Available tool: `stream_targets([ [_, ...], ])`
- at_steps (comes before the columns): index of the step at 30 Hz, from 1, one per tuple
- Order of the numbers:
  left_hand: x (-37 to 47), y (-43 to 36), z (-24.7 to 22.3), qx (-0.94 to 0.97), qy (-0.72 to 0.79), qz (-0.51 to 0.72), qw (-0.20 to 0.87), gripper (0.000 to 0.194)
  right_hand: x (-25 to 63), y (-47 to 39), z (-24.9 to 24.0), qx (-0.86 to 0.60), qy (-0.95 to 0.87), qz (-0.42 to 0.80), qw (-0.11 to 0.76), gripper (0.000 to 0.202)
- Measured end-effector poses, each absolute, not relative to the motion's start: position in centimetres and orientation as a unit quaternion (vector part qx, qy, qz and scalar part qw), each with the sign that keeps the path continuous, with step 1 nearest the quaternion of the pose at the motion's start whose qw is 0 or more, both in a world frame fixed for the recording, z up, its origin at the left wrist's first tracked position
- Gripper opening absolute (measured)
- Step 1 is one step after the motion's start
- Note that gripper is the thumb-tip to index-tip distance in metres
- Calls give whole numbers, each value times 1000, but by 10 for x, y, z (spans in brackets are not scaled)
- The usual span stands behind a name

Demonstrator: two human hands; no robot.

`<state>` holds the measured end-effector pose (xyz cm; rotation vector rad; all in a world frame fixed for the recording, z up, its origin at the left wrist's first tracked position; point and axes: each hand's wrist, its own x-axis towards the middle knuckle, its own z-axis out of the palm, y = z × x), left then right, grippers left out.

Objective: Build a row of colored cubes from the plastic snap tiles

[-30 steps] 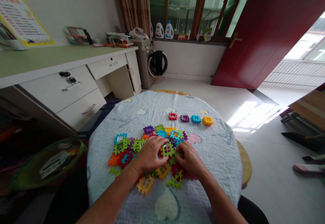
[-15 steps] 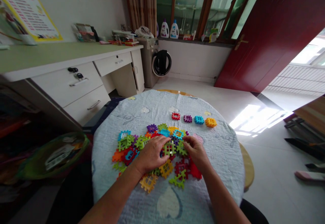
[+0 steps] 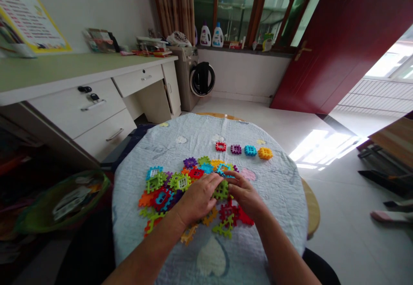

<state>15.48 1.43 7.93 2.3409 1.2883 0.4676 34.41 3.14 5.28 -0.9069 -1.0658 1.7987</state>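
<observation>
Colourful interlocking plastic pieces lie in a loose pile on the cloth-covered round table (image 3: pixel 258 242). My left hand (image 3: pixel 201 194) reaches over the middle of the pile, its fingers bent around a green square piece (image 3: pixel 221 190). On the right side of that same piece is my right hand (image 3: pixel 244 192), fingers curved, with their tips close to the left hand's. Beneath the right hand lie red pieces (image 3: pixel 228 211). Behind the pile stand a red square (image 3: pixel 220 147), a purple one (image 3: pixel 235 149), a blue one (image 3: pixel 250 150) and a yellow stack (image 3: pixel 265 153) in a row.
A desk with drawers (image 3: pixel 97 67) stands at the left, above a green basket (image 3: pixel 64 201). Beyond the table are a washing machine (image 3: pixel 187 78) and a red door (image 3: pixel 335 39). A stool edge (image 3: pixel 310 207) shows at the right.
Both hands have come closer together around the green square piece. The right hand has shifted left over the pile, and the view has moved slightly.
</observation>
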Motion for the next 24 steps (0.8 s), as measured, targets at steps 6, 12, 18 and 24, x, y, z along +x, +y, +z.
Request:
stream_targets([
  [6, 154, 17, 87, 849, 456, 157, 217, 58, 344, 34, 50, -351, -389, 742, 418, 49],
  [12, 153, 21, 87, 845, 478, 134, 199, 54, 341, 34, 51, -339, -373, 754, 420, 43],
  [18, 160, 20, 84, 839, 508, 112, 162, 49, 337, 33, 53, -345, -395, 739, 424, 46],
  [24, 166, 19, 90, 853, 493, 95, 141, 47, 340, 36, 44, -378, -396, 711, 442, 36],
])
